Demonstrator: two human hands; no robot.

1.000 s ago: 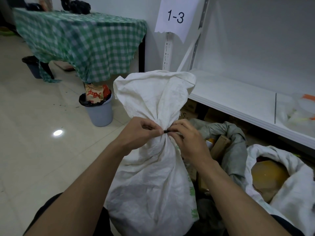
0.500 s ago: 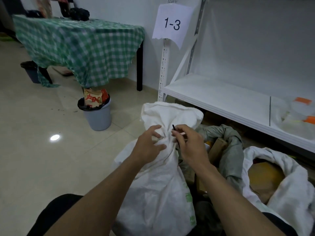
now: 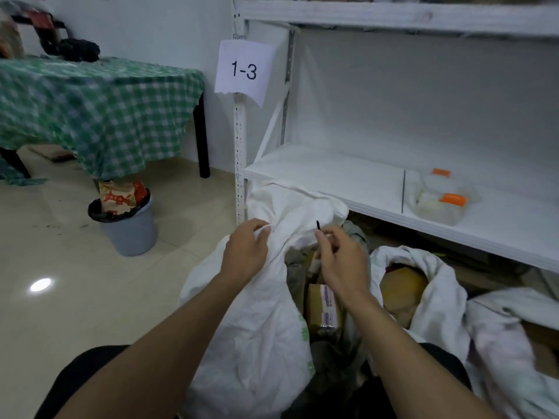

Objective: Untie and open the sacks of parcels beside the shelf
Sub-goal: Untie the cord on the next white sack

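A white woven sack [image 3: 257, 322] stands in front of me on the floor, its neck loose and slumped toward the shelf. My left hand [image 3: 246, 247] grips the cloth at the sack's mouth. My right hand [image 3: 341, 258] pinches a thin black tie [image 3: 318, 225] just above the sack's opening. To the right lies a grey-green sack [image 3: 354, 237] with cardboard parcels [image 3: 322, 303] showing, then an opened white sack [image 3: 435, 291] holding a yellow parcel [image 3: 402, 285].
A white metal shelf [image 3: 332, 173] labelled 1-3 stands behind the sacks, with a clear bag of orange-capped items [image 3: 438, 198] on it. A grey bin [image 3: 130, 225] stands at left beside a table with a green checked cloth [image 3: 99, 107]. Another pale sack [image 3: 508, 343] lies far right.
The black tie has come off the sack's neck and stays in my right hand. The bunched top has fallen open and sunk lower. My view has tilted up toward the shelf.
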